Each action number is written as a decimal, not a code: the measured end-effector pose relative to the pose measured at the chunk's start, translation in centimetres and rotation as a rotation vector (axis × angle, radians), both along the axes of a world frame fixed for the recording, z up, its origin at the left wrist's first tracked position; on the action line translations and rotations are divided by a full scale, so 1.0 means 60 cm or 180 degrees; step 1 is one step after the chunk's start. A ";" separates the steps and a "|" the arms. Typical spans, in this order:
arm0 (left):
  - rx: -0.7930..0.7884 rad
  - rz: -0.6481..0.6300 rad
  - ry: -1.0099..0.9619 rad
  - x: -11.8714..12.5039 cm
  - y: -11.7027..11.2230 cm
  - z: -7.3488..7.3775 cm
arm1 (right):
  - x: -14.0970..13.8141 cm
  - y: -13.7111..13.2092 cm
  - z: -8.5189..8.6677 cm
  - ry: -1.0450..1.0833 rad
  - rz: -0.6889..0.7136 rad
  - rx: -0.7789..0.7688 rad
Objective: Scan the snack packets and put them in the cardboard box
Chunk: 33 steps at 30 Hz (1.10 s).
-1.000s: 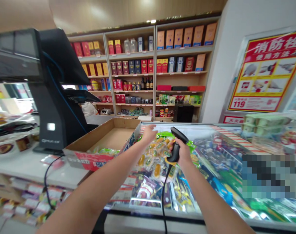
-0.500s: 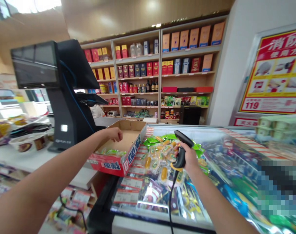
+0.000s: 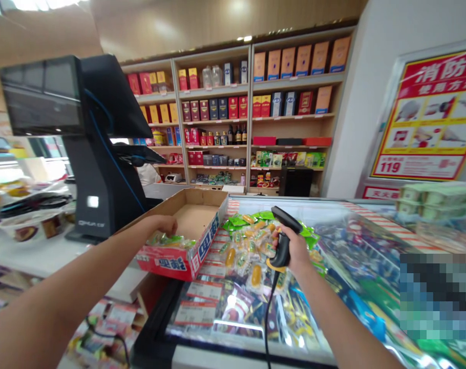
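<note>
My left hand (image 3: 163, 224) reaches over the near wall of a cardboard display box (image 3: 194, 210), its fingers curled down just above a few green-and-yellow wrapped snack packets (image 3: 170, 241). Whether those fingers grip a packet is hidden. My right hand (image 3: 294, 249) is closed around the handle of a black corded barcode scanner (image 3: 282, 246), held over the freezer. Below it, loose wrapped snacks with yellow sausage-like contents (image 3: 248, 251) lie heaped on the freezer's glass top (image 3: 202, 312).
A black point-of-sale terminal with a screen (image 3: 98, 148) stands left of the box on a white counter (image 3: 33, 256). Shelves of boxed liquor and bottles (image 3: 233, 113) fill the back wall. Stacked green packs (image 3: 432, 202) stand at the right, beside a red-and-yellow wall poster (image 3: 421, 128).
My left hand has moved from the far rim down into the box, onto the packets. The box is now turned with its printed side toward me. My right hand still holds the scanner.
</note>
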<state>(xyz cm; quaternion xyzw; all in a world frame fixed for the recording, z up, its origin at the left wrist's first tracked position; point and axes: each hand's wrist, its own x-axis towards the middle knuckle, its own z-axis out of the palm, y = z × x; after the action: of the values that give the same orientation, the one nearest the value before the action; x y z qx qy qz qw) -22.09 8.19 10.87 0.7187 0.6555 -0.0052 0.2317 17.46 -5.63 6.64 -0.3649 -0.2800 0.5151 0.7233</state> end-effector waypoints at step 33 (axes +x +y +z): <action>0.0866 0.1320 -0.6349 0.364 -0.129 -0.123 | -0.023 -0.029 0.000 -0.1659 0.0892 0.0231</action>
<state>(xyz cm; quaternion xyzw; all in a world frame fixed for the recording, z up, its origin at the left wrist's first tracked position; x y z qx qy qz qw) -0.27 0.45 3.46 0.2888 0.2710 0.7087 0.5839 16.10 -7.40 6.64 -0.4166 -0.5221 0.4885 0.5614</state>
